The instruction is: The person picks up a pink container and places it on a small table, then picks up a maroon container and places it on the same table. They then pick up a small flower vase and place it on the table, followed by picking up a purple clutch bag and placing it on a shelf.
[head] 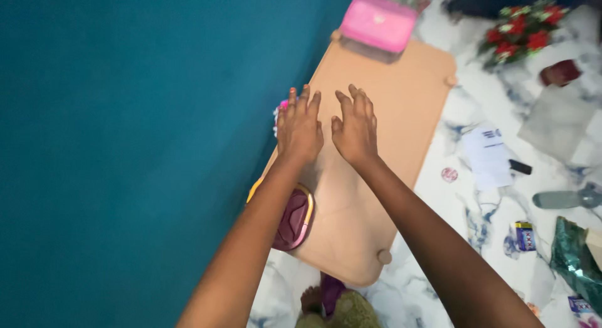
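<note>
Table (401, 96): two hands, left (299, 128), right (355, 130), empty

Two bare hands, left hand (298, 128) and right hand (355, 128), side by side, flat and open over a tan tabletop (401, 96). Pink box (378, 22) at the far end. Purple bowl (293, 219) under the left arm. Blue wall (125, 146) beside. Red flowers (523, 28) and white paper (489, 155) on the marble floor (439, 202).

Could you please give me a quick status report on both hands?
Left hand and right hand open, empty, over tan table. Pink box at far end. Maroon pouch under left forearm.
</note>
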